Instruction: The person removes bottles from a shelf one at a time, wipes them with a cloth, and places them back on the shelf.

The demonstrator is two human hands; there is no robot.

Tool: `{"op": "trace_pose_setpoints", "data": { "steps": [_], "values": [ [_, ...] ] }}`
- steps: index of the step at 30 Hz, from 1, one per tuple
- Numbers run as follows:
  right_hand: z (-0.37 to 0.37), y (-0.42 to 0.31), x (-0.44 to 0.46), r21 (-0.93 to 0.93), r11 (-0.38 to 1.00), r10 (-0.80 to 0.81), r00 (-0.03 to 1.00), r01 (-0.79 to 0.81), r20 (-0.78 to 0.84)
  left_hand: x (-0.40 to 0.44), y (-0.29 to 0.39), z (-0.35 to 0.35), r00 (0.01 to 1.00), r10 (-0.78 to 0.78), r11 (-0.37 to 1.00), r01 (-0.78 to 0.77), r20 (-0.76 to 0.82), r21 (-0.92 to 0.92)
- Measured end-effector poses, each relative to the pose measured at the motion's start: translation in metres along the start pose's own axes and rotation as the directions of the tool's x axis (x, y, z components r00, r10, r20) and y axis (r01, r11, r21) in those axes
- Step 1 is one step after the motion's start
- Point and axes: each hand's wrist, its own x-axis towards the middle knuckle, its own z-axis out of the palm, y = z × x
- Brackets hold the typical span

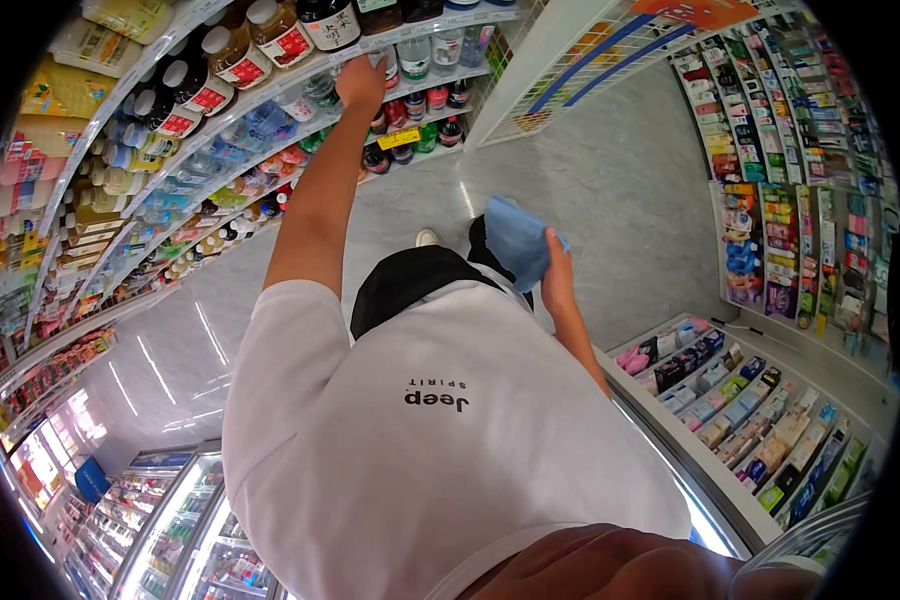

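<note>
Blue cloth (515, 240) in the right hand (558, 282), a shopper-level view down a store aisle shows a person in a white T-shirt (440, 455) printed "Jeep" and, in smaller letters, "SPIRIT", both upside down from the wearer's viewpoint. The right hand's fingers are clamped on the cloth's edge, and the cloth hangs over the grey floor (610, 190), just beside the black garment (405, 283) at the waist. A pale shoe (427, 237) shows beyond.

The left arm stretches to a stocked shelf (300, 82), where the left hand (362, 88) is at the front edge, near clear bottles (413, 57). Its fingertips are partly lost among the goods, so whether they are apart, together or closed on anything cannot be told.

Above stand large dark-capped jars (327, 22) with Chinese characters on their labels, too small to read surely. A yellow tag (398, 139) marks a lower row of dark bottles (436, 97); its print is illegible.

At right, packaged goods fill a curved-looking rack (760, 150), with boxed items in a sectioned display (610, 362) below. Lit, glass-fronted coolers (170, 530) line the lower left.
</note>
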Motion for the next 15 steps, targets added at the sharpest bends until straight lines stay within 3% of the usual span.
{"op": "trace_pose_setpoints", "data": {
  "steps": [12, 15],
  "values": [
    [0.005, -0.009, -0.012, 0.051, 0.998, 0.032, 0.999, -0.034, 0.030, 0.008, -0.006, 0.025, 0.995, 0.039, 0.999, -0.041, -0.089, -0.015],
    [0.002, -0.006, -0.009, -0.026, 0.999, 0.031, 0.999, -0.031, 0.014, 0.005, -0.005, 0.022, 0.987, 0.066, 0.997, -0.072, -0.147, -0.032]
  ]
}}
